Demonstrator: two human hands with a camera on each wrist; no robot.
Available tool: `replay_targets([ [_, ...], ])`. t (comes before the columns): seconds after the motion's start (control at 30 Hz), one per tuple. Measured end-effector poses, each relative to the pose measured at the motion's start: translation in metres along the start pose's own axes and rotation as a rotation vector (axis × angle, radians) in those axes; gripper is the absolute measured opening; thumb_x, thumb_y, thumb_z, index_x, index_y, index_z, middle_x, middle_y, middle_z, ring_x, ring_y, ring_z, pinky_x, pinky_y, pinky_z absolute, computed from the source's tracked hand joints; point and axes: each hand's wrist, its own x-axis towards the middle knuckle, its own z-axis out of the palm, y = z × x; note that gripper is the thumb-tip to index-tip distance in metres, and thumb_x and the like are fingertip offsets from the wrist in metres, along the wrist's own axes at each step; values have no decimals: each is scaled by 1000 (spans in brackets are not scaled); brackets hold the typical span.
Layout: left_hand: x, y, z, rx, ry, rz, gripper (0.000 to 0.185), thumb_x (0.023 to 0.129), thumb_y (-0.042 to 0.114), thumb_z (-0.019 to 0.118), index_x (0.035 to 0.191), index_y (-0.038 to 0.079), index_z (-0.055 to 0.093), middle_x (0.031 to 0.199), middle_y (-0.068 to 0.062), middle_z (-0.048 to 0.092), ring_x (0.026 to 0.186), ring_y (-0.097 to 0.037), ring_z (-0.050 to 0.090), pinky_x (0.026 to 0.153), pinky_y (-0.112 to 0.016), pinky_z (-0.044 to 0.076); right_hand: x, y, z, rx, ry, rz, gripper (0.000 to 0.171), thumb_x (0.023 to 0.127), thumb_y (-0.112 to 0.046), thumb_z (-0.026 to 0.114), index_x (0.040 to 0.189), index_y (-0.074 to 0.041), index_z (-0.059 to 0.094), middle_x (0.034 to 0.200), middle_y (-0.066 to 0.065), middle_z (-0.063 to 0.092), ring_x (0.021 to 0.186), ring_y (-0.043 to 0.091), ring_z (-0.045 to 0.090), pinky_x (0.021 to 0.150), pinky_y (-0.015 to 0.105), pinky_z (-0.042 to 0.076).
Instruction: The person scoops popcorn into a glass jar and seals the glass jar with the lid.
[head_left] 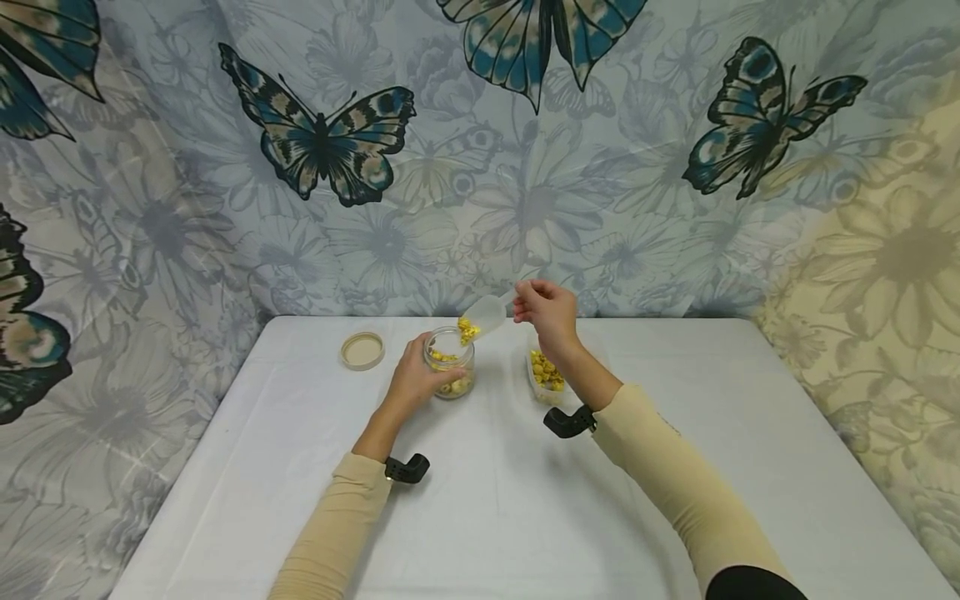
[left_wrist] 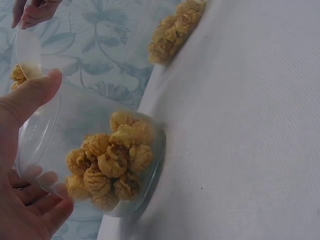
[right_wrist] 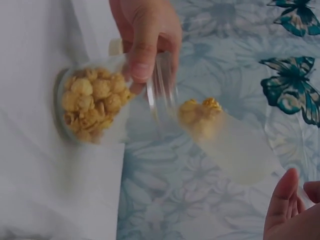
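Big butterflies [head_left: 321, 148] and flowers [head_left: 536, 205] are shown on the far cloth [head_left: 645, 258]; the near table [head_left: 487, 508] is covered in white.

From the head view we could not see the handle end of the scoop [head_left: 487, 312], because the right hand [head_left: 547, 312] covered it. Some fingers of the left hand [head_left: 420, 373] were hidden behind the jar [head_left: 453, 387], and the right forearm [head_left: 596, 379] hid part of the plastic tub [head_left: 550, 398]. In the left wrist view, the top edge cut off the tub, and both hands ran past the borders. In the right wrist view, we found the scoop's popcorn [right_wrist: 200, 119] partly blurred by its cloudy wall. We could not identify the cut-off black shape [head_left: 753, 583] at the head view's bottom edge.
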Motion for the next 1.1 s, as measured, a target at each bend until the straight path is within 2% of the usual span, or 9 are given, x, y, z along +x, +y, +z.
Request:
replay_targets([
  [0.2,-1,-1,0,-6,7,1,95,73,43,83,147,8,34,143,-18,44,135,-37,43,112,-54,36,0,-1,4,-92,-5,-75,19,95,-15,63,105,2,62,73,0,63,57,9,61,53,20,55],
  [0.37,-1,-1,-1,3,9,18,95,74,43,83,147,8,35,140,-19,46,132,-37,46,111,-54,37,1,-2,6,-101,-18,-103,21,96,-15,62,105,4,64,72,2,63,57,10,60,53,21,55],
  [0.67,0,-1,0,2,3,20,94,74,43,82,148,8,34,139,-19,46,130,-37,47,109,-55,38,3,-1,-2,-80,16,-22,24,96,-17,63,106,4,63,72,3,63,56,9,60,53,20,54],
  [1.1,1,-1,-1,-1,2,13,94,73,44,83,147,9,35,137,-18,47,129,-36,47,110,-53,38,3,-1,-9,-52,22,57,17,96,-18,63,101,-2,61,71,0,62,56,7,61,55,19,55],
])
